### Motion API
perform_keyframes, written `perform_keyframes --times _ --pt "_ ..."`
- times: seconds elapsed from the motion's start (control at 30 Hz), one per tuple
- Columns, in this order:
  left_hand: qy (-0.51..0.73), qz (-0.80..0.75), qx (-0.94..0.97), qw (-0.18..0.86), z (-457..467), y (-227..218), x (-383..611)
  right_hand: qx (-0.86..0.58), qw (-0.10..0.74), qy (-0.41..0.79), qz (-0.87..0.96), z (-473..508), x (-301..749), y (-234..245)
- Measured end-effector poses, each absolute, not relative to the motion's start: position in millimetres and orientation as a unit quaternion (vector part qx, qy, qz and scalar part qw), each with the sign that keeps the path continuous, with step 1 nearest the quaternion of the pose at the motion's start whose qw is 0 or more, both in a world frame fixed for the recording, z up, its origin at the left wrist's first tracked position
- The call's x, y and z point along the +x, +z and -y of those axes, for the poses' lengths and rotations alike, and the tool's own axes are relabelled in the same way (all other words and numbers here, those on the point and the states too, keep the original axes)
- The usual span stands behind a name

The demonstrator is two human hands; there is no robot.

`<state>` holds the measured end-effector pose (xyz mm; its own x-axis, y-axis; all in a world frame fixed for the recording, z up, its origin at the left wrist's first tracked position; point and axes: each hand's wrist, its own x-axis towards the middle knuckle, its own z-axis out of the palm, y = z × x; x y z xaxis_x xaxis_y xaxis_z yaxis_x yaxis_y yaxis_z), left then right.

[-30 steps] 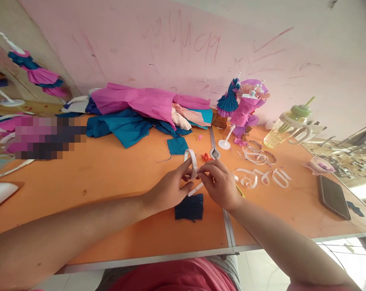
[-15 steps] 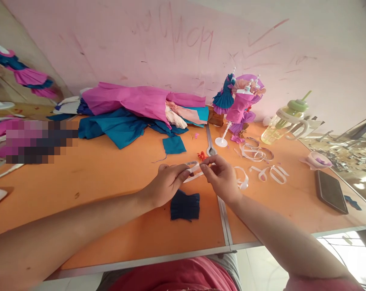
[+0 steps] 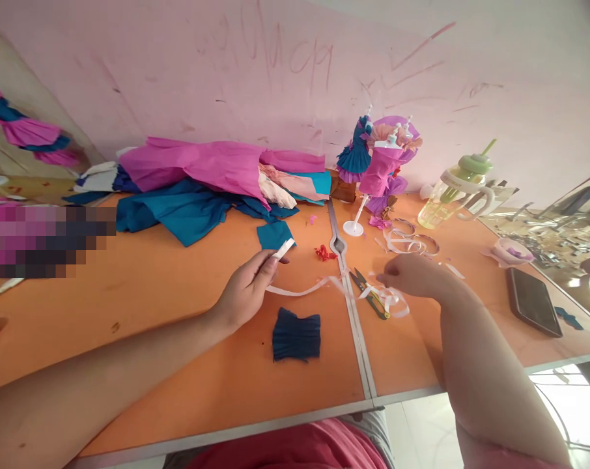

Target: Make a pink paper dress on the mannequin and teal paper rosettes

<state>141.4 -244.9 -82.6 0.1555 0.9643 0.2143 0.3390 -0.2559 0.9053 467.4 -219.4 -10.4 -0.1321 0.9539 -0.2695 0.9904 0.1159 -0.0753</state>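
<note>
My left hand [image 3: 249, 283] is closed around a white ribbon [image 3: 284, 248], pinching its short folded end upward between thumb and fingers. From below that hand the ribbon trails right across the table to a loose, curled heap. Over the right part of the table is my right hand [image 3: 417, 273], fingers curled; what they hold, if anything, I cannot make out. Just left of it lie dark-bladed scissors [image 3: 373, 296] with yellowish handles, partly under the ribbon. A gathered navy cloth piece [image 3: 295, 335] lies flat below my left hand, and a teal cloth square [image 3: 274, 235] lies beyond it.
Pink and teal fabric [image 3: 192, 169] is heaped along the wall. Small dress forms [image 3: 380, 172], a lidded bottle [image 3: 451, 195], a phone [image 3: 534, 299] and ribbon coils [image 3: 405, 241] stand or lie at right. A red scrap [image 3: 324, 253] lies beside the metal table seam [image 3: 356, 339].
My hands have moved apart, the right one going right and away from the ribbon end that my left hand keeps. The scissors now show on the table, and the view has shifted slightly.
</note>
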Motion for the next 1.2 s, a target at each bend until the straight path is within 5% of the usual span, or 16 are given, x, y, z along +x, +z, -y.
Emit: perform_keyframes --times 0.07,0.17,0.33,0.7,1.0,1.2 --pt "0.439 -0.484 0.662 0.367 244.2 -83.3 142.0 0.666 0.095 -0.058 -0.737 219.3 470.1 -14.0" --pt "0.444 -0.486 0.658 0.365 243.1 -84.0 142.6 0.630 0.003 0.005 -0.776 220.2 461.4 -25.0" --pt "0.473 -0.478 0.643 0.366 241.0 -84.1 141.4 0.591 0.099 -0.087 -0.796 216.9 469.3 -30.0" --pt "0.501 -0.469 0.630 0.364 241.5 -84.9 142.4 0.632 0.045 -0.188 -0.751 207.5 475.2 -23.7" --pt "0.509 -0.468 0.630 0.355 241.7 -85.3 142.2 0.657 0.177 -0.050 -0.731 223.8 451.1 -30.0" --pt "0.501 -0.469 0.626 0.370 244.0 -84.7 143.5 0.720 0.075 0.026 -0.690 206.8 456.4 -31.4"
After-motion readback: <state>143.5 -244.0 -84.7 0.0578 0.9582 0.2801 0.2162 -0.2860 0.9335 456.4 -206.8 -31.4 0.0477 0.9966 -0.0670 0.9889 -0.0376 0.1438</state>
